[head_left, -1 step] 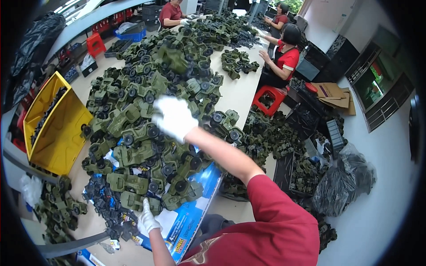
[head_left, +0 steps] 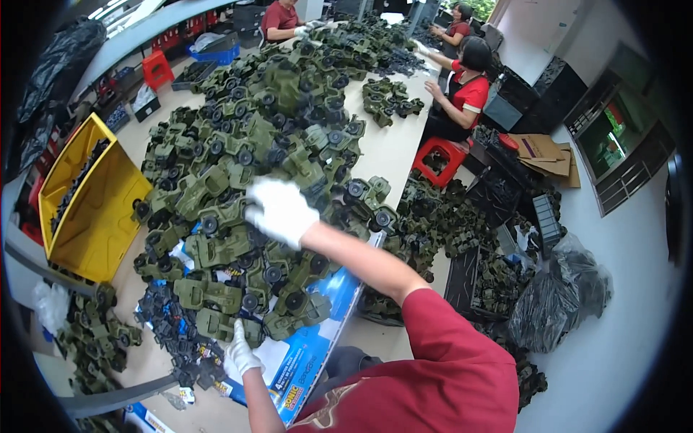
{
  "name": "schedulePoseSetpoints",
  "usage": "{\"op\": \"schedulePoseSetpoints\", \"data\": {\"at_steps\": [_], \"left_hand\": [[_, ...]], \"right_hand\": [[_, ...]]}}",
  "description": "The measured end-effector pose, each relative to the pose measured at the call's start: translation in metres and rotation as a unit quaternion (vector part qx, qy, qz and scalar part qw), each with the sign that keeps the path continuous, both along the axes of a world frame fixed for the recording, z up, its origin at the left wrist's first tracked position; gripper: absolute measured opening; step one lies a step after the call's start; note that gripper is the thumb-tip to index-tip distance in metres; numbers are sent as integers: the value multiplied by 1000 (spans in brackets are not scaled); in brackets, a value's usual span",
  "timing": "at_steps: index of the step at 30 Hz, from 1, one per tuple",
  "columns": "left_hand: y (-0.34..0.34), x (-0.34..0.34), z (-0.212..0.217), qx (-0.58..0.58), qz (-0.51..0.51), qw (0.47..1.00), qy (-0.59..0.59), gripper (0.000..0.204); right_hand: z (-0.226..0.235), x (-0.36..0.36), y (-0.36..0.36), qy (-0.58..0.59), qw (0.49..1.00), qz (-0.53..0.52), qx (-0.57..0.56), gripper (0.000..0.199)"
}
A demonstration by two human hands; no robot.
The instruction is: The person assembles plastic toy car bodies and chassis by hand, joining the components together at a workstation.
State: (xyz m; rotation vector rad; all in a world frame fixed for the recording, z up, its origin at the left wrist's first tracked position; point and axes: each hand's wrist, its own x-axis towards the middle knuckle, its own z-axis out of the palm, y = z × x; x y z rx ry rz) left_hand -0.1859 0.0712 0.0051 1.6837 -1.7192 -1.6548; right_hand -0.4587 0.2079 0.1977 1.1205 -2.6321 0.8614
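Note:
My left hand, in a white glove, is at the near edge of the heap. Its thumb lies along a dark green toy jeep and its fingers curl out of sight beneath. Farther forward, my white-gloved right hand is over the middle of the pile of toy jeeps. Motion smears its fingers, and anything in them is hidden. A blurred green toy shows above the far part of the pile. Blue printed cardboard lies under the near jeeps.
Small dark parts lie left of my left hand. A yellow bin stands at the left. Three people work along the far table; one sits on a red stool. More jeeps and a black plastic bag are at the right.
My right hand has shifted slightly down and toward me. The blurred green toy has moved a little farther away over the heap. My left hand stays nearly in place.

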Motion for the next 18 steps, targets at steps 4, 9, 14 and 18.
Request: {"op": "schedulePoseSetpoints", "data": {"at_steps": [4, 9, 14, 18], "left_hand": [[-22, 24, -77, -31, 90, 988, 118, 64], [16, 22, 57, 140, 128, 956, 225, 54], [8, 45, 63, 116, -23, 921, 370, 57], [-1, 49, 77, 144, -75, 919, 359, 58]], "right_hand": [[-90, 124, -14, -124, 980, 150, -32, 45], [-104, 184, -25, -295, 947, 123, 29, 81], [-106, 183, -20, -457, 872, 168, 56, 112], [-108, 167, 0, -680, 711, 138, -115, 89]]}}
